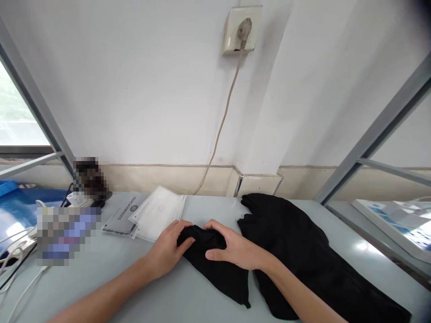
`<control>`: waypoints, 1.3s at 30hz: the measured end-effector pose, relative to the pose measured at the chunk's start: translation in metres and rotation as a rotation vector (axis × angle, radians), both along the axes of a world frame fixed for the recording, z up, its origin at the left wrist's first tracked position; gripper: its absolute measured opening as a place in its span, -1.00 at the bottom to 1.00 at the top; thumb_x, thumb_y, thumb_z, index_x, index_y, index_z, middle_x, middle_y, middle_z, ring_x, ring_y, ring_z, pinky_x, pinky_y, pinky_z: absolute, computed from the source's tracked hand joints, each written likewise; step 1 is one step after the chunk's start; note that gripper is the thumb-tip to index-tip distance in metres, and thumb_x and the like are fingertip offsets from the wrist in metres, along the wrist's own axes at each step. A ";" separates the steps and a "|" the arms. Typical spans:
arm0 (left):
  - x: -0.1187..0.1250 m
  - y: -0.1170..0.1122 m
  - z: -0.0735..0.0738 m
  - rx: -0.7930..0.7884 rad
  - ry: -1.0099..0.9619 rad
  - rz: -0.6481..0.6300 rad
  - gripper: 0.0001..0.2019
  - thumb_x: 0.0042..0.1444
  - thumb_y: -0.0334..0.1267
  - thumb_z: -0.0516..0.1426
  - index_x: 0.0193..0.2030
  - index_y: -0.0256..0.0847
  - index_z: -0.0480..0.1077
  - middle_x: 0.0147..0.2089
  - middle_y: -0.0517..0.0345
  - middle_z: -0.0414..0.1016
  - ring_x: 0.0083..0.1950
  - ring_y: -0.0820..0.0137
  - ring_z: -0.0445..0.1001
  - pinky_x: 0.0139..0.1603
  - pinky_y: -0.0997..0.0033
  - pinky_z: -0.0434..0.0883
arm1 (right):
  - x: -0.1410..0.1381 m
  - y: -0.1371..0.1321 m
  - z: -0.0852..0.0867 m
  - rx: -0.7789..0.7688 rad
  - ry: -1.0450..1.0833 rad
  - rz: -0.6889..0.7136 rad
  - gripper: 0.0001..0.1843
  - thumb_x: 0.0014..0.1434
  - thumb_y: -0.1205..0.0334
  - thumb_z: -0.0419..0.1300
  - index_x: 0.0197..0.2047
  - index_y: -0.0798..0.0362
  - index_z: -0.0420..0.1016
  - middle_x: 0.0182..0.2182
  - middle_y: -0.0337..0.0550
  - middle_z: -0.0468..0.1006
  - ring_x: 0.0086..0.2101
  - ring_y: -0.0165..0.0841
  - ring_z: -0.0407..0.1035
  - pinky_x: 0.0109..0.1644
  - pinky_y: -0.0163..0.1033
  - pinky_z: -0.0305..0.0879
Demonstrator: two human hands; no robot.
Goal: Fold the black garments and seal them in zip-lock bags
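Note:
A small black cloth piece [222, 269] lies on the grey table [101, 287], bunched at its far end. My left hand [168, 246] grips that bunched end from the left, thumb pressed onto the fabric. From the right, my right hand [232, 246] curls over the same end, fingers on top and thumb along the side. A larger pile of black fabric [303, 255] stretches to the right of my right arm.
Clear plastic sleeves [158, 213] and a grey booklet [123, 215] lie just beyond my left hand. White cables [16, 251] and blurred items sit at the left. A cord [222, 121] hangs from a wall socket [241, 30]. Metal frame bars [370, 134] slant at both sides.

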State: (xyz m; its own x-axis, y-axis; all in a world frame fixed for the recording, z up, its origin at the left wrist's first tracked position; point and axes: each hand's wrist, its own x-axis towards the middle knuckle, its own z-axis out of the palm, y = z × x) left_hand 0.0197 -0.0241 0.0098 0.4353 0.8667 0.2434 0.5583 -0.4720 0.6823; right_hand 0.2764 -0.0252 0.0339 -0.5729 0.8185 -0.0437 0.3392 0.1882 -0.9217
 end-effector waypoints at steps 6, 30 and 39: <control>0.000 -0.004 -0.002 0.045 0.005 -0.101 -0.76 0.35 -0.36 0.09 0.11 -0.06 0.38 -0.03 0.13 0.52 0.03 0.25 0.49 0.08 0.25 0.42 | 0.001 0.001 0.002 0.004 0.014 0.028 -0.50 0.29 -0.12 0.30 0.17 -0.03 0.48 0.17 -0.09 0.54 0.24 -0.07 0.33 0.37 -0.04 0.20; 0.001 -0.006 0.001 0.017 -0.003 -0.082 -0.70 0.29 -0.36 0.12 0.13 -0.05 0.38 -0.01 0.13 0.53 0.04 0.24 0.49 0.08 0.24 0.42 | -0.007 0.001 -0.007 -0.010 0.006 -0.003 -0.69 0.31 -0.02 0.27 -0.02 0.02 0.55 -0.12 -0.17 0.60 -0.08 -0.14 0.47 0.00 -0.14 0.40; 0.000 -0.007 0.002 -0.020 0.027 -0.098 -0.61 0.23 -0.41 0.13 0.17 -0.02 0.38 0.04 0.13 0.55 0.07 0.22 0.51 0.11 0.23 0.43 | -0.008 0.002 -0.007 -0.022 0.001 0.022 -0.59 0.19 -0.08 0.39 -0.02 0.01 0.58 -0.15 -0.21 0.60 -0.10 -0.17 0.46 -0.02 -0.19 0.40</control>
